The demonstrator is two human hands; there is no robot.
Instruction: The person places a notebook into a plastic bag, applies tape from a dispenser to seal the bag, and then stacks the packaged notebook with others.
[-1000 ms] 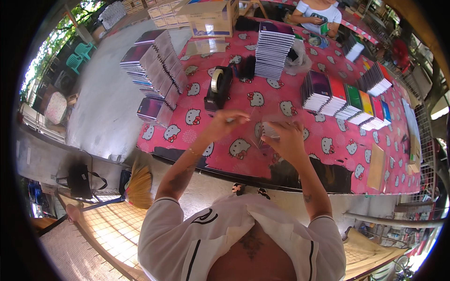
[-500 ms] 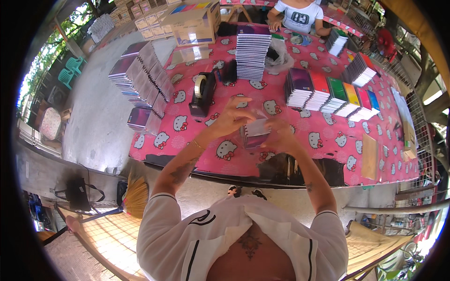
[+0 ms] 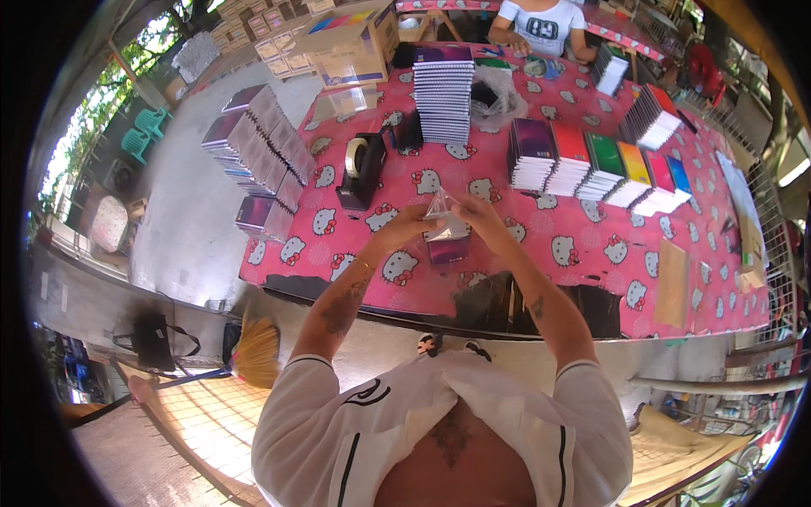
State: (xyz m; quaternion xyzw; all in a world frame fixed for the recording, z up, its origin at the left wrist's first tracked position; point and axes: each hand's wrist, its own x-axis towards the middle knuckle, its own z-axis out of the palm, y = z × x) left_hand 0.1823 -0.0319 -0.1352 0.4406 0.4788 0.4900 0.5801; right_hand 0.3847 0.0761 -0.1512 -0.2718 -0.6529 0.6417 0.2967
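Near the table's front edge lies a small purple notebook bundle, inside a clear plastic bag. My left hand is closed on the left side of the bag by the notebooks' upper edge. With bent fingers, my right hand grips the bag's upper right, where the film is drawn up into a peak. Ahead and to the left stands a black tape dispenser with a roll of tape. Fingertips of both hands are partly hidden by film and glare.
A tall notebook stack rises behind my hands. Coloured notebook stacks line the right. Wrapped purple bundles are piled at the left edge. A cardboard box stands far left; a co-worker is across the table.
My hands have come closer together. The right hand has moved up and inward, and the bag's film is now pulled up into a peak between them.
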